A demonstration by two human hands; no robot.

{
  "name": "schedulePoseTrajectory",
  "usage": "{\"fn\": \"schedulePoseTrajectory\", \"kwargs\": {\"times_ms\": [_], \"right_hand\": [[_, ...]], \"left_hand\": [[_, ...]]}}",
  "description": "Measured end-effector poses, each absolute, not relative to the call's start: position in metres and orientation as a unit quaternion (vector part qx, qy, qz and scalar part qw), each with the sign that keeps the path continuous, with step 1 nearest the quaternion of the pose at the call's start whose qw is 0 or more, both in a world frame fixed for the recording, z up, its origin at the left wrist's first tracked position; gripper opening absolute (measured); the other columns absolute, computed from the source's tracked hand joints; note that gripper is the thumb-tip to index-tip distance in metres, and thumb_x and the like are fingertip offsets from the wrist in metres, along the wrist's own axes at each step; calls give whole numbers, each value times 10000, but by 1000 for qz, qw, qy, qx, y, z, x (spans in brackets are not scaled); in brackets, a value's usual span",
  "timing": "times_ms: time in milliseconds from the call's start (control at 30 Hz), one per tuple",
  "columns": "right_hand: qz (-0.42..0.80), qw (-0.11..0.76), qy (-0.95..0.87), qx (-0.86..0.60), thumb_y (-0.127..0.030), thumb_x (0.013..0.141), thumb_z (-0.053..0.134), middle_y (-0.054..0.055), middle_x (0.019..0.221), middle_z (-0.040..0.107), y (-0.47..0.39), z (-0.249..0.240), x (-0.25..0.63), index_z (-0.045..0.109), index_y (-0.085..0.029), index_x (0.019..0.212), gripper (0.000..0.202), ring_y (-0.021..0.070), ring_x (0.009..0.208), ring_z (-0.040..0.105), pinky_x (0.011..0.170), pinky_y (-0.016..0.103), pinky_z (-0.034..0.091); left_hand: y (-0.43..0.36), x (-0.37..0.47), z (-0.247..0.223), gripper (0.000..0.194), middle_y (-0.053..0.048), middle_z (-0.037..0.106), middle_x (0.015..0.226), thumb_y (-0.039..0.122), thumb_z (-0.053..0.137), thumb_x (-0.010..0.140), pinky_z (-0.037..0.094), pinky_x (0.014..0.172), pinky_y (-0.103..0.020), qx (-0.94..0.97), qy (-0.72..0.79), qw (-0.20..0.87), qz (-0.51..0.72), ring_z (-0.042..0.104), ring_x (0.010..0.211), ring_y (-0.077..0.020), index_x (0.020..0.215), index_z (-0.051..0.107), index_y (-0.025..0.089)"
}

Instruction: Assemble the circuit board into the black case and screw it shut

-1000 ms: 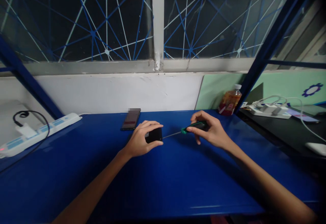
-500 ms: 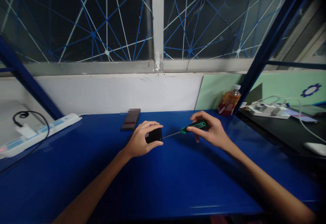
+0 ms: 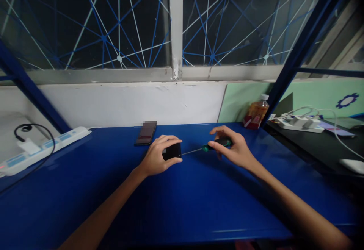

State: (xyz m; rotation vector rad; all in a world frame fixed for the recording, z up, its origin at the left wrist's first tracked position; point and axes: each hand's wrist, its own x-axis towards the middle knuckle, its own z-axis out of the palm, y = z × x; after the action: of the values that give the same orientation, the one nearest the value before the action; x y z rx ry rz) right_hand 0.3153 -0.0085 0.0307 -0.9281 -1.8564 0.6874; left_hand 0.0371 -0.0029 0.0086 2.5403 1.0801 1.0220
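My left hand (image 3: 159,155) grips a small black box-shaped object (image 3: 172,151) on the blue table, thumb on its near side and fingers over its far side. What kind of thing it is, I cannot make out. In my right hand (image 3: 231,146) is a screwdriver (image 3: 217,144) with a black and green handle, held with the thumb on the near side and the index finger raised away from the handle. Its thin metal shaft points left, and the tip meets the right end face of the black object.
A dark smartphone (image 3: 146,133) lies behind my left hand. On the left is a white power strip (image 3: 48,149) with a plug and black cable. A drink bottle (image 3: 257,111) stands at the back right, near a black side table (image 3: 313,147) holding another power strip (image 3: 301,123).
The screwdriver handle has turned a little in my right hand, whose fingers have shifted slightly. My left hand and the black object have stayed in place.
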Motion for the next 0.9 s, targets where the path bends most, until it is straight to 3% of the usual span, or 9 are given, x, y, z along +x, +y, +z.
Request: {"fn": "schedulePoseTrajectory", "kwargs": {"times_ms": [167, 367, 467, 567, 667, 767, 900], "right_hand": [[365, 432, -754, -333, -326, 821, 654, 52, 979, 595, -11, 38, 314, 404, -238, 1183, 449, 130, 580, 639, 502, 276, 546], [307, 475, -734, -375, -329, 781, 704, 6, 810, 623, -10, 32, 314, 489, -219, 1038, 353, 97, 406, 585, 393, 239, 482], [280, 459, -753, -379, -322, 822, 657, 10, 807, 618, -11, 32, 315, 508, -215, 1070, 309, 109, 479, 617, 464, 247, 515], [335, 437, -763, -339, -288, 806, 669, 45, 946, 611, -12, 37, 315, 433, -232, 1184, 450, 140, 606, 656, 532, 273, 553], [380, 436, -747, -327, -272, 794, 678, 37, 933, 616, -12, 41, 315, 406, -241, 1194, 485, 131, 532, 641, 476, 279, 544], [345, 460, -734, -362, -281, 768, 711, 19, 834, 638, -11, 38, 314, 460, -221, 1131, 446, 111, 421, 595, 415, 269, 507], [296, 457, -742, -390, -308, 795, 687, 14, 788, 633, -9, 35, 313, 522, -202, 1066, 335, 116, 463, 615, 472, 272, 523]], "left_hand": [[-2, 37, 7, 476, -95, 605, 1200, 401, 715, 756, 431, 949, -512, 859, 366, 97, 346, 539, 1110, -290, 1195, 606, 253], [-3, 38, 9, 464, -92, 599, 1212, 396, 706, 768, 427, 959, -497, 857, 366, 96, 349, 537, 1119, -286, 1197, 604, 252], [-3, 38, 9, 467, -95, 601, 1209, 390, 712, 766, 426, 963, -491, 857, 368, 97, 348, 540, 1118, -285, 1196, 605, 242], [-2, 37, 8, 472, -95, 609, 1199, 397, 712, 763, 434, 953, -491, 858, 365, 98, 349, 543, 1112, -284, 1196, 606, 241], [-2, 37, 7, 493, -97, 612, 1200, 415, 707, 764, 441, 942, -494, 857, 362, 99, 353, 539, 1115, -289, 1212, 596, 241], [-2, 37, 7, 557, -102, 609, 1215, 430, 706, 762, 435, 948, -504, 856, 364, 96, 353, 531, 1127, -296, 1264, 559, 238], [-2, 37, 7, 650, -111, 595, 1245, 429, 710, 760, 410, 982, -514, 854, 369, 95, 353, 520, 1148, -296, 1334, 493, 218]]}}
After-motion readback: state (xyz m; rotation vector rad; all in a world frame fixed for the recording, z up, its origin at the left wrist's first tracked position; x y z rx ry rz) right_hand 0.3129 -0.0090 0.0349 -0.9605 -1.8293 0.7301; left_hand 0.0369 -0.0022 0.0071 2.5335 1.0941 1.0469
